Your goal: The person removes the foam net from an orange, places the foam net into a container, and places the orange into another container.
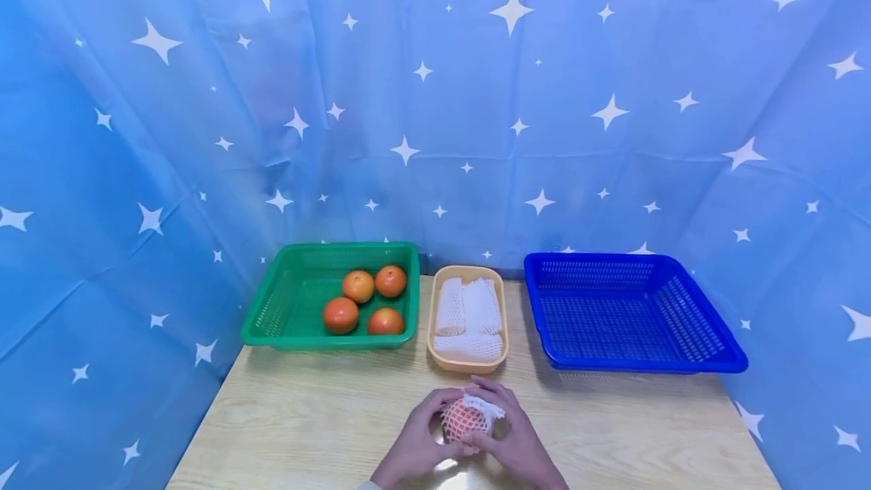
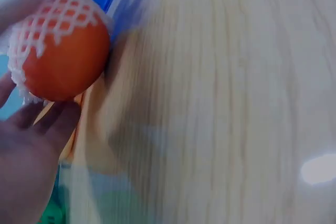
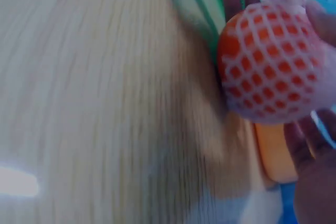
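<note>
Close to the table's near edge, a round orange-red fruit (image 1: 463,420) sits between both hands, partly covered by a white foam net sleeve (image 1: 485,405). My left hand (image 1: 416,437) curls round its left side, thumb toward me. From the right, my right hand (image 1: 512,433) holds the fruit and the net. In the left wrist view, the fruit's smooth skin (image 2: 79,66) is bare on the side facing the table, with the net's ragged edge (image 2: 39,45) across it. The right wrist view has the net (image 3: 273,66) stretched over most of the fruit, a bare strip at one side.
At the back left is a green basket (image 1: 272,338) with several orange-red fruits (image 1: 340,315). A pale orange tray (image 1: 435,358) in the middle holds white foam nets (image 1: 481,307). On the right stands a blue basket (image 1: 646,364). A starry blue curtain (image 1: 463,112) hangs behind.
</note>
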The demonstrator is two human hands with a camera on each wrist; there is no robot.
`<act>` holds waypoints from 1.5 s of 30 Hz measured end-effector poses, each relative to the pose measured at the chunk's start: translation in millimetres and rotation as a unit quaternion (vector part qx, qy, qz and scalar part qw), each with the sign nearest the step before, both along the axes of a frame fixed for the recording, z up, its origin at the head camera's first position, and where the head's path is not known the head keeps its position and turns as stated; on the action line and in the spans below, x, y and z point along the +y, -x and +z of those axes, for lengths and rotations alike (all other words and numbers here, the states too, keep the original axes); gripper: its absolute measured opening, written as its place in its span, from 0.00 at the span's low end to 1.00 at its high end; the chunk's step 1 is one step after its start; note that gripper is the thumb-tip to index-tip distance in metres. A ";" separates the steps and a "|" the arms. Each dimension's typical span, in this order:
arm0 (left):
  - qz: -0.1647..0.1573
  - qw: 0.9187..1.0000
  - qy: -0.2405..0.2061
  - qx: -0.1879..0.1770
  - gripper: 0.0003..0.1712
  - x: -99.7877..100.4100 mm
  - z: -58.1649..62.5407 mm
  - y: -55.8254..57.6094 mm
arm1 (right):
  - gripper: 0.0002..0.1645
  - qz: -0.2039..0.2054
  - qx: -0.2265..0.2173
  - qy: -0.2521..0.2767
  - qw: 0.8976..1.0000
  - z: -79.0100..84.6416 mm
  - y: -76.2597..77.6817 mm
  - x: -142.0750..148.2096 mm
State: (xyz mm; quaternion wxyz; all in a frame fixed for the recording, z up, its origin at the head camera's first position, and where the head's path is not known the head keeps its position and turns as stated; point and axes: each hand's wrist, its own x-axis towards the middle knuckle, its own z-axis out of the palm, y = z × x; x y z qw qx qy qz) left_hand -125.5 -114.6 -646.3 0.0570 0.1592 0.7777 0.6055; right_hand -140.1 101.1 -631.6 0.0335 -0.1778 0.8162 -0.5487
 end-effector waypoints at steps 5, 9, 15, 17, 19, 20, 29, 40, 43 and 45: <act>0.032 0.999 0.010 0.024 0.40 6.2 -2.9 1.2 | 0.33 -0.024 0.069 0.010 0.997 -7.8 0.7 -3.4; 0.056 0.998 0.006 0.032 0.35 7.6 -3.1 1.6 | 0.28 -0.023 0.203 0.044 0.978 -12.4 1.6 -7.1; 0.072 0.996 -0.047 0.017 0.21 10.4 -1.0 2.2 | 0.24 -0.039 0.235 0.113 0.965 -10.4 0.4 -12.3; 0.070 0.996 -0.056 0.014 0.19 10.8 -0.5 2.7 | 0.22 -0.051 0.220 0.125 0.966 -9.9 -0.5 -13.2; 0.063 0.997 -0.051 -0.006 0.26 10.9 0.0 2.7 | 0.21 -0.069 0.188 0.136 0.970 -10.5 -1.7 -13.0; 0.058 0.997 -0.039 -0.014 0.32 10.8 -0.3 2.6 | 0.20 -0.077 0.169 0.142 0.972 -10.8 -2.2 -12.5; 0.032 0.998 0.024 -0.054 0.52 11.9 -8.5 1.4 | 0.20 -0.107 0.057 0.168 0.978 -7.4 -1.5 -12.1; 0.044 0.992 -0.025 -0.114 0.56 14.9 -3.7 -1.2 | 0.25 -0.235 -0.129 0.148 0.952 5.7 4.4 -19.5; 0.046 0.992 -0.030 -0.116 0.56 13.1 -5.0 -0.3 | 0.28 -0.253 -0.172 0.162 0.938 6.3 6.3 -16.4; 0.046 0.992 -0.034 -0.115 0.56 11.8 -5.5 -0.6 | 0.30 -0.250 -0.200 0.198 0.926 7.1 8.5 -14.9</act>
